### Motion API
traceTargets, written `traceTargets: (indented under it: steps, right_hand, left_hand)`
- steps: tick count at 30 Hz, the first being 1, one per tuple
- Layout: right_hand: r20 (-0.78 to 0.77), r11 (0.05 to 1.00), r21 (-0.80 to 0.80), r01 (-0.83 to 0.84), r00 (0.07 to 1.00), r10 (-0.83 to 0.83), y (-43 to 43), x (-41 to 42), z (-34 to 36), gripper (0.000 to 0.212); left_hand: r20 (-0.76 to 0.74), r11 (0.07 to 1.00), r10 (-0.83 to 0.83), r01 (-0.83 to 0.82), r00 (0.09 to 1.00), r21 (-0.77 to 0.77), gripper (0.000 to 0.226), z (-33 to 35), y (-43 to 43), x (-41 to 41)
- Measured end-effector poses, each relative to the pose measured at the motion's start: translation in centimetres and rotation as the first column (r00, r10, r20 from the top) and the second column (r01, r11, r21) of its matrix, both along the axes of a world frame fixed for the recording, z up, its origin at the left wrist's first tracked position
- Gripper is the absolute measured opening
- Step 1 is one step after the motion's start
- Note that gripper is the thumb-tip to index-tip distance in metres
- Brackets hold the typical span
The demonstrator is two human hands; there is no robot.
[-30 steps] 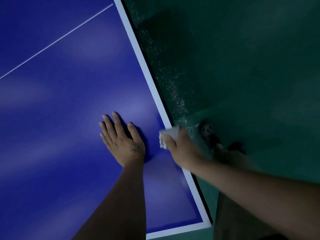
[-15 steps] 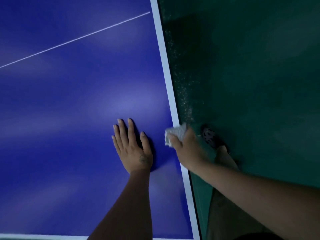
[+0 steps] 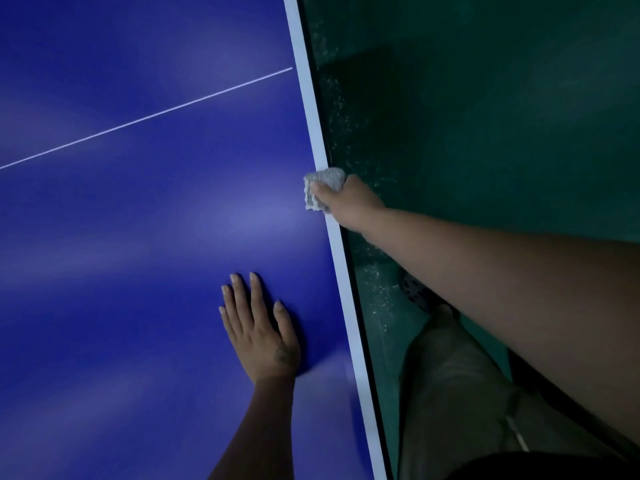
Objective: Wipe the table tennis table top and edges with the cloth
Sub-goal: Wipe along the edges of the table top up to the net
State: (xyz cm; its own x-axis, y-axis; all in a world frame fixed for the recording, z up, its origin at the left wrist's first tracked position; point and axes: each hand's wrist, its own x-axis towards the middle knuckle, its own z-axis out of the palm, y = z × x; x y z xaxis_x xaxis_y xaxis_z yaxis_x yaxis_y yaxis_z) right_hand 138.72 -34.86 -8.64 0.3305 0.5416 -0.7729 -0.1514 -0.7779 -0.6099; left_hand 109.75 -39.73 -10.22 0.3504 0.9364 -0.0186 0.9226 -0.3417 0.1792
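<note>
Right hand [image 3: 349, 206], fingers curled round the cloth [image 3: 325, 183], has slid it forward along the white edge [image 3: 313, 109] of the table [image 3: 121, 237]. It is now well ahead of the left hand [image 3: 259, 334], which stays flat, fingers straight, just inside that edge. The edge pass is advancing; the far stretch probably remains.

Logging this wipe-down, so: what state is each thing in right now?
table, glossy, glare on its blue top.
cloth, bunched, on the table's white edge line.
right hand, grips the cloth.
left hand, flat on the table, fingers straight.
floor, pale specks beside the table.
</note>
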Motion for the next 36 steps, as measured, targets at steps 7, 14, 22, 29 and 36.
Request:
traceTargets:
  steps: [7, 14, 22, 29, 36]
  right_hand:
    - [0.03, 0.991, 0.107, 0.079, 0.996, -0.083, -6.2, -5.3, 0.7, 0.033]
    - [-0.131, 0.994, 0.045, 0.102, 0.987, -0.096, -9.4, -6.6, 0.9, 0.026]
    - [-0.11, 0.97, 0.194, 0.148, 0.986, -0.129, 5.1, 3.1, -0.2, 0.037]
    - [-0.018, 0.991, 0.056, 0.124, 0.992, -0.123, 14.7, 10.5, -0.6, 0.061]
    - [-0.164, 0.975, 0.183, 0.129, 0.981, -0.099, 3.3, 3.5, 1.6, 0.012]
  left_hand:
    - [-0.004, 0.999, 0.01, -0.01, 1.0, -0.04, 0.063, 0.7, 3.7, 3.7]
    - [-0.089, 0.99, 0.127, -0.131, 0.988, -0.043, 0.071, -0.1, 17.4, 18.2]
    - [-0.016, 0.998, 0.061, -0.061, 0.998, -0.014, 0.074, -0.8, 27.8, 29.4]
    - [0.016, 0.993, 0.122, -0.122, 0.992, 0.002, 0.064, 0.2, 28.9, 30.1]
    - [0.059, 0.992, 0.129, -0.129, 0.99, -0.001, 0.061, -0.3, 28.6, 29.7]
